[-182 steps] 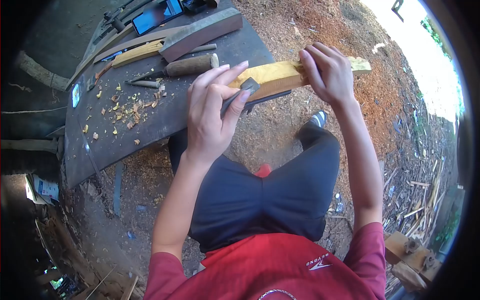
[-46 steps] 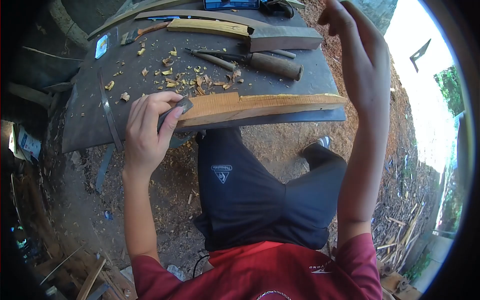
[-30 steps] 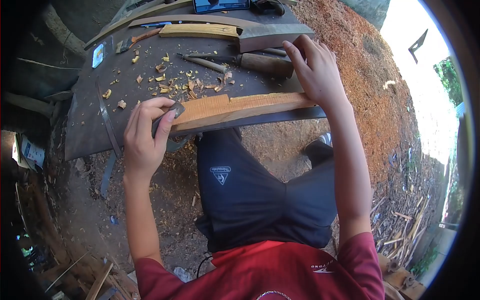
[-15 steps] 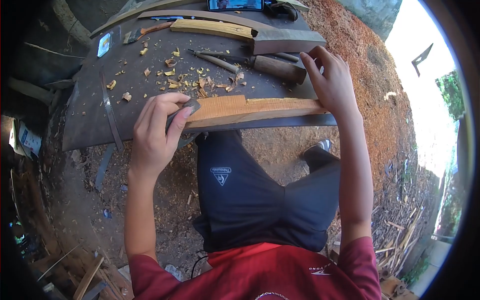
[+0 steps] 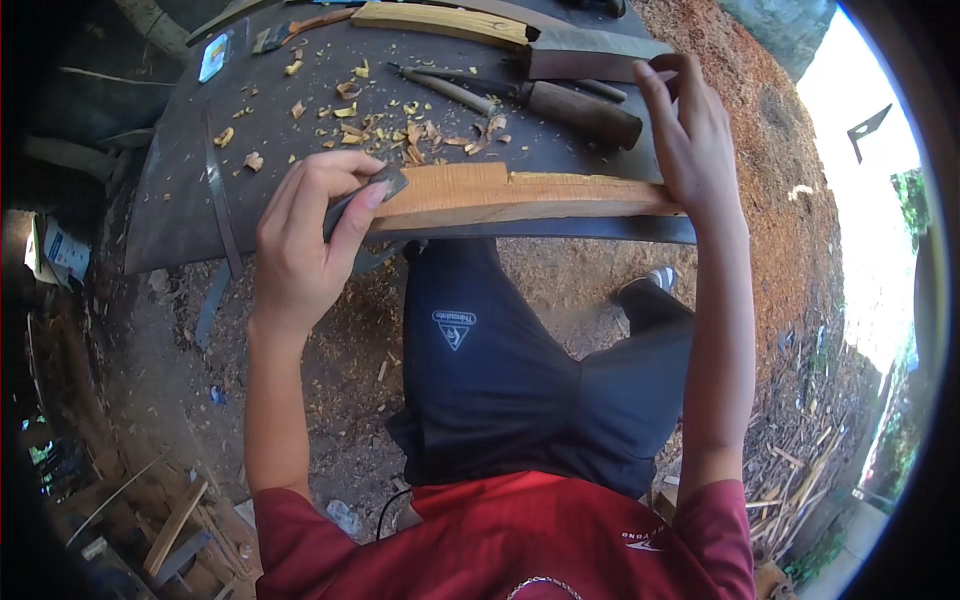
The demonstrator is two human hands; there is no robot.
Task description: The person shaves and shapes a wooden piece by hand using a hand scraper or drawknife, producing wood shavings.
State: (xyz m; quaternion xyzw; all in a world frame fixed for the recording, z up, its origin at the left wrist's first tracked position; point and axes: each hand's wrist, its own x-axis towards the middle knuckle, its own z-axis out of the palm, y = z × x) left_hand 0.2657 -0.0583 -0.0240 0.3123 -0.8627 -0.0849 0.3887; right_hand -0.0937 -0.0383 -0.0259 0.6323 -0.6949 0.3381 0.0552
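A curved, light-brown piece of wood [image 5: 530, 200] with a stepped top edge lies along the near edge of the dark table [image 5: 270, 200]. My left hand [image 5: 310, 220] is closed at its left end, pinching a dark grey piece that looks like folded sandpaper [image 5: 392, 183] against the wood. The fingers hide most of that piece. At the other end, the lower edge of my right hand [image 5: 695, 150] rests by the wood's tip, with thumb and forefinger raised and apart. Nothing shows between those fingers.
Beyond the wood lie a tool with a thick wooden handle [image 5: 585, 113], a thin pointed tool [image 5: 450, 92], a dark wooden block [image 5: 590, 65] and a yellowish strip [image 5: 445, 22]. Curled shavings [image 5: 415, 140] litter the table. A metal strip [image 5: 216, 190] lies at the left.
The view has shifted, so the table and its tools sit higher in the picture. My right hand's thumb and fingers have changed pose slightly. The left hand keeps its grip at the wood's left end.
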